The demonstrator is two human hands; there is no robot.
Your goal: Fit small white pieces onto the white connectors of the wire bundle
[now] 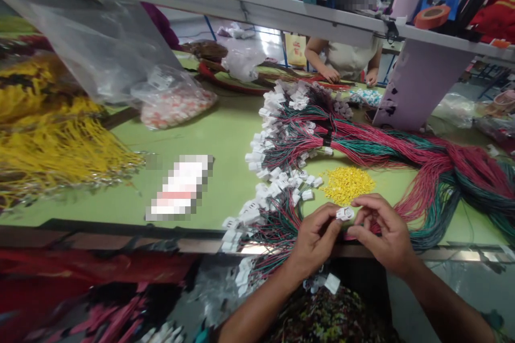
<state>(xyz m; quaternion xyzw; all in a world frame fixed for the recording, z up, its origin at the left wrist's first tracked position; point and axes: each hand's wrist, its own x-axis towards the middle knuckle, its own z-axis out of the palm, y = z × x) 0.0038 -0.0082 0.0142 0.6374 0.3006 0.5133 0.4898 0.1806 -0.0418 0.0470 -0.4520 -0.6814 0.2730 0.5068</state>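
Observation:
A small white plastic connector [345, 214] is pinched between the thumb and fingers of my left hand [316, 233]. Just to its right is my right hand [382, 230], its fingers loosely bent and the thumb and forefinger apart, with nothing visible between them. Beyond both hands lies a pile of tiny yellow plastic pieces [349, 185]. Left of my hands, many white connectors [277, 185] crowd together on the ends of wires. The red, green and black wires [402, 144] run in thick bundles to the right, one tied with a black band.
Yellow wires [72, 139] are heaped at the left of the green table [193, 142]. A plastic bag of orange and white parts [177, 104] lies behind a blurred pale object [179, 187]. A shelf [241, 8] crosses above. Another person [346, 59] sits opposite.

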